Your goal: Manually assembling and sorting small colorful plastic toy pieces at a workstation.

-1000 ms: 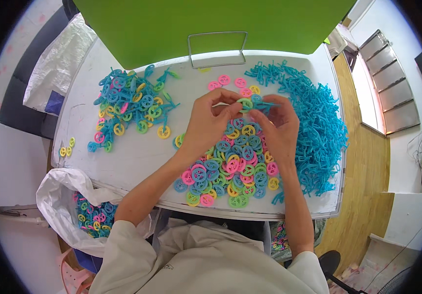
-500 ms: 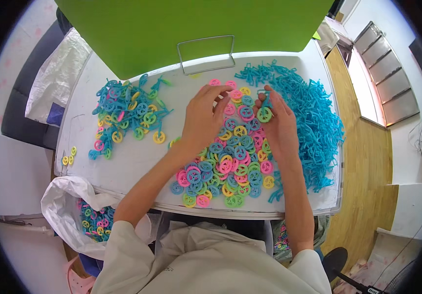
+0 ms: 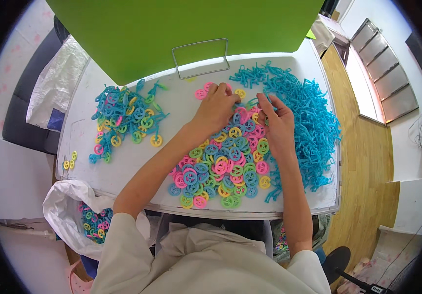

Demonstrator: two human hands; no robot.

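Note:
My left hand [image 3: 217, 110] is closed over the far end of a pile of small plastic wheels [image 3: 228, 164], coloured pink, blue, green and yellow. Its fingertips are pinched together, and what they hold is hidden. Facing it, my right hand [image 3: 278, 122] pinches a small blue plastic piece [image 3: 253, 102] between thumb and fingers. A small gap separates the two hands. Right of my right hand lies a large heap of blue plastic pieces [image 3: 311, 122] with thin stems. On the left side of the table, blue pieces joined with coloured wheels form another pile [image 3: 127, 115].
A green panel [image 3: 181, 29] with a wire handle [image 3: 200, 40] stands along the back of the white table [image 3: 118, 181]. Several loose yellow-green wheels [image 3: 70, 161] lie at the left edge. Below hangs a white sack [image 3: 64, 201] of joined pieces; a dark fan [image 3: 336, 259] stands lower right.
My left hand has drawn its fingers into a pinch and moved slightly right. My right fingers have tipped toward it, and the green wheel seen beside them is no longer visible there.

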